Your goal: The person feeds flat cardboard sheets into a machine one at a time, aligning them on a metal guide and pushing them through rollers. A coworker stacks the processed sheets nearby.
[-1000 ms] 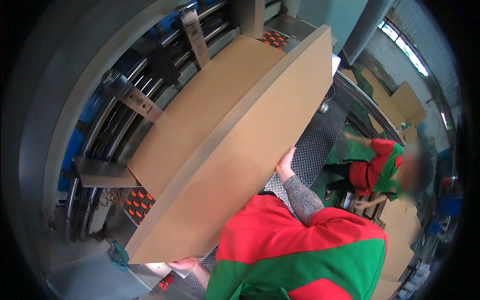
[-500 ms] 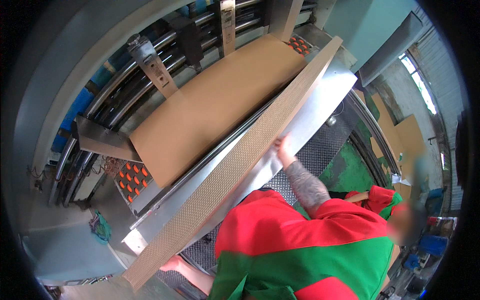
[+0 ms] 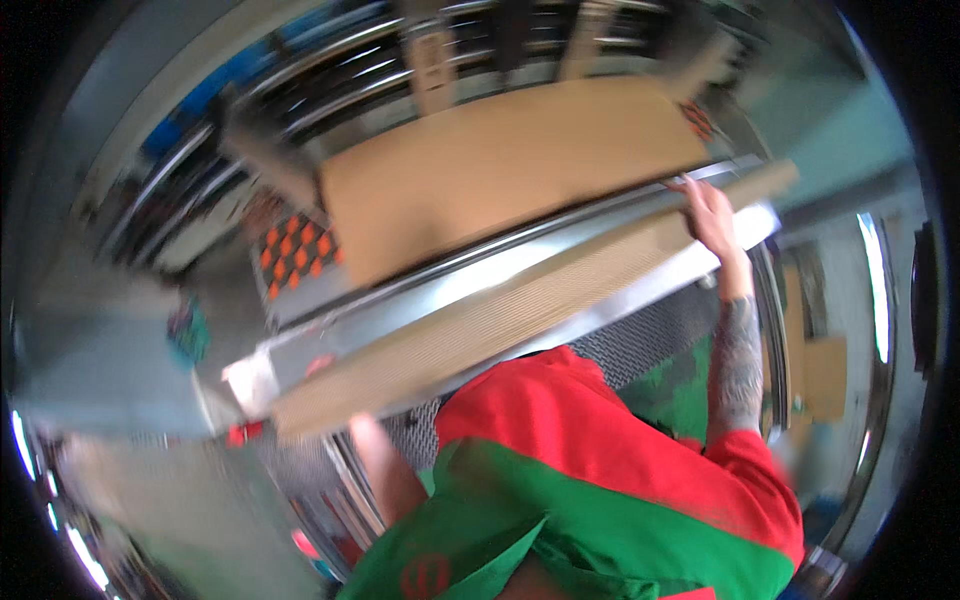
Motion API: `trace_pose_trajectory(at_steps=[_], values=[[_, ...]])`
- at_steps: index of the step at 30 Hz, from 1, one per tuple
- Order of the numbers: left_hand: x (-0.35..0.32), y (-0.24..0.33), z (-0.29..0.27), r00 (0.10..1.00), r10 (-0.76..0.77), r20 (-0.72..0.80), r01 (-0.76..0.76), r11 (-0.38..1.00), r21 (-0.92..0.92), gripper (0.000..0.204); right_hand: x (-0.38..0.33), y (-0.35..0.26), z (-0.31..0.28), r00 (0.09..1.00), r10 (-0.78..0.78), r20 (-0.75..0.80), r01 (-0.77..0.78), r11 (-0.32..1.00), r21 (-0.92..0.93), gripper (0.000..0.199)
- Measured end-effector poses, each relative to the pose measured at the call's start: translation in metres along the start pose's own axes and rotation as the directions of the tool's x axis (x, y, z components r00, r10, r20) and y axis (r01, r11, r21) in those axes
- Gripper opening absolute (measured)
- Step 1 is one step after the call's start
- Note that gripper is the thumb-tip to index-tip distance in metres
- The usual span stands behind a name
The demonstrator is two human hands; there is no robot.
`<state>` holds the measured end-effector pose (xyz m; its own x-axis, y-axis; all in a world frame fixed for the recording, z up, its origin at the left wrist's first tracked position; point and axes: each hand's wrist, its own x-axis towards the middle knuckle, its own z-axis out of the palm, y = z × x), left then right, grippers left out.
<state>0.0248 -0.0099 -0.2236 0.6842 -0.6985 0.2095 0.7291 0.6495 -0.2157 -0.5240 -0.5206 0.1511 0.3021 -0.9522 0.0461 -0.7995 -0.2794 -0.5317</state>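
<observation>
I see a thick stack of cardboard sheets (image 3: 500,320) standing on edge, its corrugated side turned up toward me, running from lower left to upper right along a shiny metal rail (image 3: 440,300) of the machine. My right hand (image 3: 710,215) lies on the stack's upper right end, fingers (image 3: 690,190) spread and curled over the top edge, touching the board. My left hand (image 3: 352,425) reaches up to the stack's lower left end; the stack hides most of it, so I cannot tell how its fingers sit. Beyond the rail a second cardboard pile (image 3: 510,165) lies flat on the feed bed, with upright guide posts (image 3: 432,55) behind it. An orange-and-black chequered pad (image 3: 300,250) shows just left of that flat pile. Below the stack is a dark ribbed mat (image 3: 650,335). My red and green shirt (image 3: 600,470) fills the lower part of the view. The picture is blurred.
</observation>
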Motion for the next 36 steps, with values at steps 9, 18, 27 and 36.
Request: trace_pose_trajectory(at_steps=[9,18,27,36], values=[[0.016,-0.062,0.048,0.911,0.298,-0.284,0.208,0.261,0.942,0.061,0.028,0.016,0.045,0.992,-0.119,0.047,0.128,0.930,-0.345,0.070],[0.058,-0.082,0.156,0.963,0.040,-0.265,0.254,0.187,0.949,0.090,0.031,-0.026,0.047,0.894,-0.298,0.334,0.428,0.790,-0.439,0.056],[0.059,-0.085,0.176,0.978,-0.071,-0.195,0.203,0.133,0.970,0.090,0.015,-0.034,0.044,0.934,-0.345,0.098,0.355,0.851,-0.388,0.054],[0.081,-0.101,0.215,0.998,0.004,-0.057,0.056,0.133,0.990,0.095,0.020,-0.030,0.057,0.940,-0.243,0.237,0.328,0.833,-0.445,0.057]])
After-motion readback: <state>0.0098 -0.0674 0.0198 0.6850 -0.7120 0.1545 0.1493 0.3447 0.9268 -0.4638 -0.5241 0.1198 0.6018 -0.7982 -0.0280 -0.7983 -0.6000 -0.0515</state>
